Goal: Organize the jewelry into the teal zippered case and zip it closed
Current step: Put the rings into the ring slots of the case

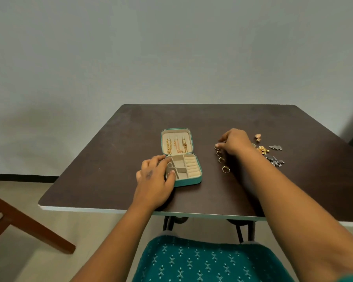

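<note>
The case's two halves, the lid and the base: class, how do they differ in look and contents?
The lid lies flat behind the base, farther from the person. The lid holds three hanging gold chains; the base's compartments look empty. The lid's lining is one plain panel; the base is split into small cells and a ribbed ring section. The left hand grips the base, not the lid. Both have teal edging and cream lining.

A plain room, likely a home: bare grey wall [171,47] beyond the fingers, dark table [114,159] under them, wooden chair [29,226] to their left.
</note>
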